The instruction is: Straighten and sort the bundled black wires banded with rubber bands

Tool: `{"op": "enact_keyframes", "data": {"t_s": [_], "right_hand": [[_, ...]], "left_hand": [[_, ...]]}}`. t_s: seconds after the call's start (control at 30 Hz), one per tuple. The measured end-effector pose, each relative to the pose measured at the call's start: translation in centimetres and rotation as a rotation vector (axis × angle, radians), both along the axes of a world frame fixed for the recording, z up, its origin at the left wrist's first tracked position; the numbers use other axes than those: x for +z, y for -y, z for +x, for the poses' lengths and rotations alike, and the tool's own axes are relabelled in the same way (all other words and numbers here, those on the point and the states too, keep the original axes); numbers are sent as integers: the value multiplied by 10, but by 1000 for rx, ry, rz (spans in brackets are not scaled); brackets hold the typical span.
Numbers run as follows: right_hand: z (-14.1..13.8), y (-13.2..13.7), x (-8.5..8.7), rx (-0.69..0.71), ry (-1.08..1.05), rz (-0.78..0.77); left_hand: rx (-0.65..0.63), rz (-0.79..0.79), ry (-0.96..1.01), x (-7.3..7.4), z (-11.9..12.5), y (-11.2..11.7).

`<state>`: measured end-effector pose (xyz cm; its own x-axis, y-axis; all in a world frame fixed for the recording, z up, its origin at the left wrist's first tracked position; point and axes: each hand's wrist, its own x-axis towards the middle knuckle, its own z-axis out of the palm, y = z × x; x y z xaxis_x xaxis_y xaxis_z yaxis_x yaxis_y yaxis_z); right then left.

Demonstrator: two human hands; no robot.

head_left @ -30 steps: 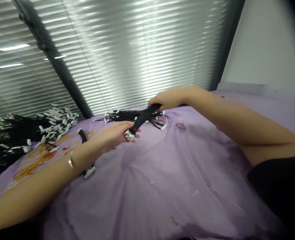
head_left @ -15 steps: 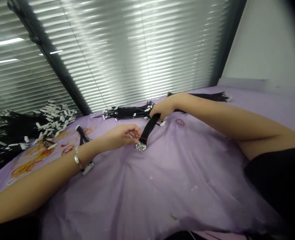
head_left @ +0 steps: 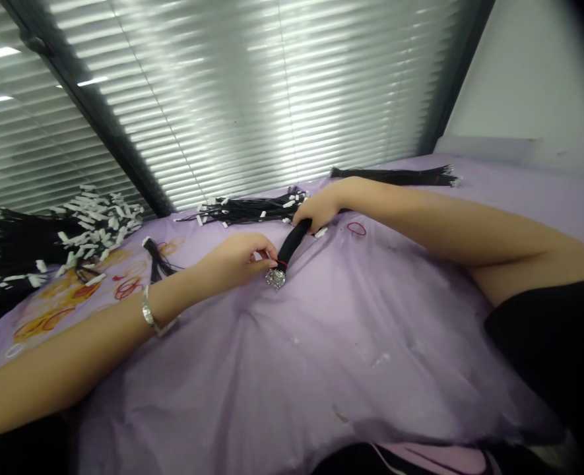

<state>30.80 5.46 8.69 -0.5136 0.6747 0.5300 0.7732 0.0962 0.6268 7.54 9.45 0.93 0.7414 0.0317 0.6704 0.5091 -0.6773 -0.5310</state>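
My right hand is closed around the upper part of a thick bundle of black wires. A thin red band circles the bundle near its lower end, where silver metal terminals splay out just above the purple sheet. My left hand reaches in from the left, its fingertips pinched against the bundle at the red band. A bit of red shows between those fingers. A metal bangle sits on my left wrist.
A large heap of black wires with white connectors lies at the far left. Looser wires lie behind my hands, and another black bundle lies back right. Red rubber bands dot the purple sheet, which ends at window blinds.
My left fingers have moved from under the bundle to pinching it by the red band. The bundle now points lower and closer to the sheet, and the view has tilted slightly.
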Motion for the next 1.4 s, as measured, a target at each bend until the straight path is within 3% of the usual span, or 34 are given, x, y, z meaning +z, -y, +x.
{"op": "enact_keyframes", "data": {"t_s": [0.2, 0.5, 0.77, 0.97, 1.4], "right_hand": [[-1, -3, 1, -15, -23, -20], [-4, -3, -3, -45, -59, -15], [-5, -5, 0, -92, -95, -34], [-5, -3, -1, -90, -128, -42], [-10, 1, -6, -114, -82, -23]], "left_hand": [[10, 61, -20, -5, 5, -1], [54, 48, -125, 7, 9, 1], [70, 86, -160, -7, 5, -10], [76, 57, -218, -3, 1, -6], [114, -59, -77, -4, 2, 3]]}}
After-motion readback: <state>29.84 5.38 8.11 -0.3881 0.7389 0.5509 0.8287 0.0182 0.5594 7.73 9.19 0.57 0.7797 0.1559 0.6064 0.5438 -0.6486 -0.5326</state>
